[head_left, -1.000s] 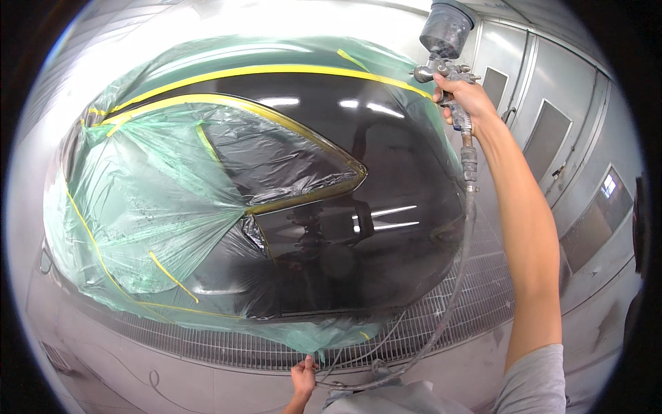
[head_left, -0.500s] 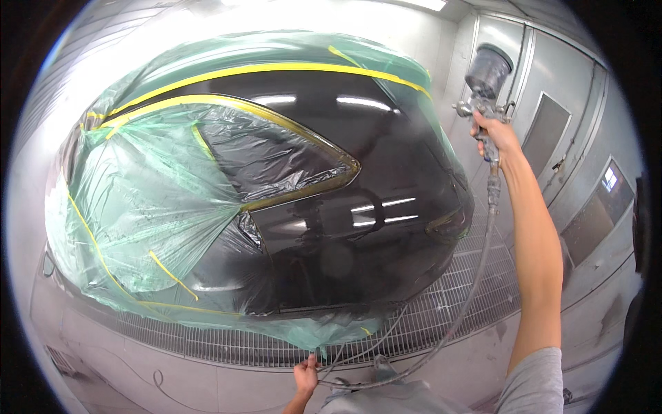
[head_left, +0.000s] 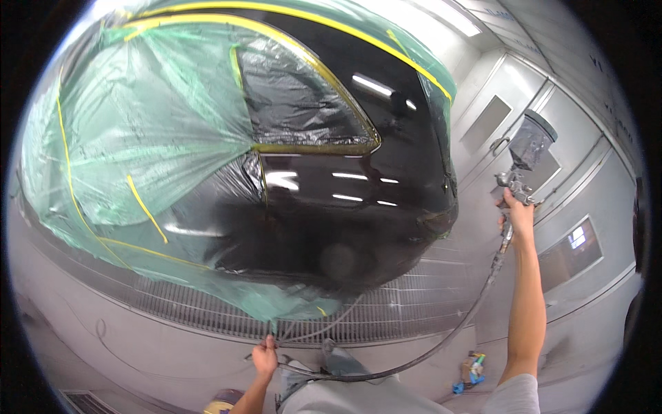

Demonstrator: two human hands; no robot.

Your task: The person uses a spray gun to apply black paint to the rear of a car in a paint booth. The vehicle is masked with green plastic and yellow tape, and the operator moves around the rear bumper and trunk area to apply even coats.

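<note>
My right hand [head_left: 517,215], raised at the right, is wrapped around a spray gun [head_left: 516,185] with a dark cup [head_left: 532,141] on top. From the gun's handle an air hose [head_left: 441,345] sags down and across in front of me. Low near the middle, my left hand [head_left: 265,356] is closed on the hose, its fingers partly hidden. Ahead stands a car body with glossy black panels [head_left: 324,228]. Green masking film [head_left: 158,131] and yellow tape [head_left: 358,34] cover much of it, and crinkled film fills the side window [head_left: 293,103]. The gun is to the right of the car, apart from it.
A floor grating [head_left: 200,307] runs along the car's near side. Grey doors with windows [head_left: 572,255] form the right wall. Behind my right arm, small yellow and blue items [head_left: 472,371] lie on the floor. A round container [head_left: 224,400] stands at the lower left.
My view has swung, so the car sits higher in the picture. The spray gun appears lower and farther right. My left hand still grips the hose and appears farther left.
</note>
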